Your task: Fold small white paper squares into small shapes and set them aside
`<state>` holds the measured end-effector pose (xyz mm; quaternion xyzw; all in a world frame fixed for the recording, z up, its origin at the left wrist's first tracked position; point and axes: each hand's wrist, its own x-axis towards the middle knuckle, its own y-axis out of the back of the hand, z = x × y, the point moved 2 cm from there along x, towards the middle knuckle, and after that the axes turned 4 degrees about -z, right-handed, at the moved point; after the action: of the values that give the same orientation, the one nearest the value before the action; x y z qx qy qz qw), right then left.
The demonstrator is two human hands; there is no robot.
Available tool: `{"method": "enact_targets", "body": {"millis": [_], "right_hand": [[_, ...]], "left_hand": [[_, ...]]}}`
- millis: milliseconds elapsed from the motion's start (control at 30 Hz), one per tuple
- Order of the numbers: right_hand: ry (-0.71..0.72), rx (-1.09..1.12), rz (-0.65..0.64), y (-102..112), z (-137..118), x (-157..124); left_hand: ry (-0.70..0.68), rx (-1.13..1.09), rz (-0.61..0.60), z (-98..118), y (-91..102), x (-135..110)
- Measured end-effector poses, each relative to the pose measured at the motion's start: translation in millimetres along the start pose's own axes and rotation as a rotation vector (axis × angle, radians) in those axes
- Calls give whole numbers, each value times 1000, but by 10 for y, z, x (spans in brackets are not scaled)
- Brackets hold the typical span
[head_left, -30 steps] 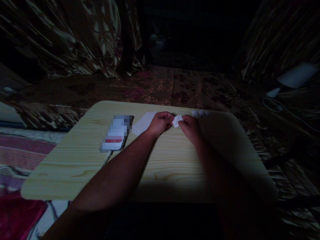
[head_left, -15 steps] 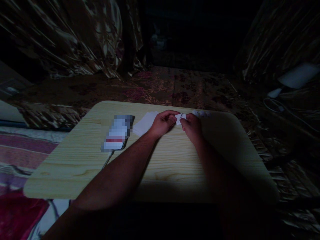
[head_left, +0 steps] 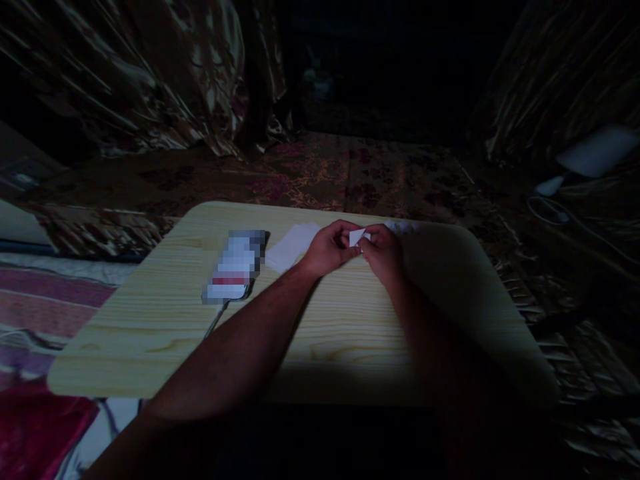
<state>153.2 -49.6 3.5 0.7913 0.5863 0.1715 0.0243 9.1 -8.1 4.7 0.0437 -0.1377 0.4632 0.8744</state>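
Between my two hands is a small piece of folded white paper (head_left: 357,237), held just above the far side of the wooden table (head_left: 345,320). My left hand (head_left: 327,250) pinches its left side with fingers and thumb. From the right, my right hand (head_left: 383,250) grips the other side, its thumb pressed on the paper's front. Left of my left hand lies a stack of white paper sheets (head_left: 290,248). Several small white folded paper pieces (head_left: 403,227) sit beyond my right hand at the table's far edge, partly hidden by it.
A phone (head_left: 235,267) with a blurred screen lies on the table's left half, a cable (head_left: 216,320) running from its lower end. To the right, off the table, stands a white lamp (head_left: 597,152). Dark patterned curtains (head_left: 200,73) hang behind.
The paper has been turned or folded over and now shows a smaller white face. My left thumb has moved down and right, close to my right thumb.
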Motion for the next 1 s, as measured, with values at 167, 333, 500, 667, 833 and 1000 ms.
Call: {"method": "enact_targets", "body": {"millis": [167, 333, 500, 667, 833, 1000], "right_hand": [[-19, -75, 55, 15, 50, 14], [-34, -93, 65, 29, 35, 18], [-19, -118, 84, 47, -35, -5], [-26, -122, 70, 50, -77, -23], [-37, -119, 57, 37, -34, -6], [-18, -30, 14, 5, -15, 8]], "left_hand": [[2, -30, -30, 50, -31, -9], [15, -38, -39, 43, -36, -9], [10, 5, 22, 43, -19, -8], [53, -1, 88, 76, -6, -17], [62, 36, 160, 83, 4, -17], [58, 99, 175, 97, 5, -19]]}}
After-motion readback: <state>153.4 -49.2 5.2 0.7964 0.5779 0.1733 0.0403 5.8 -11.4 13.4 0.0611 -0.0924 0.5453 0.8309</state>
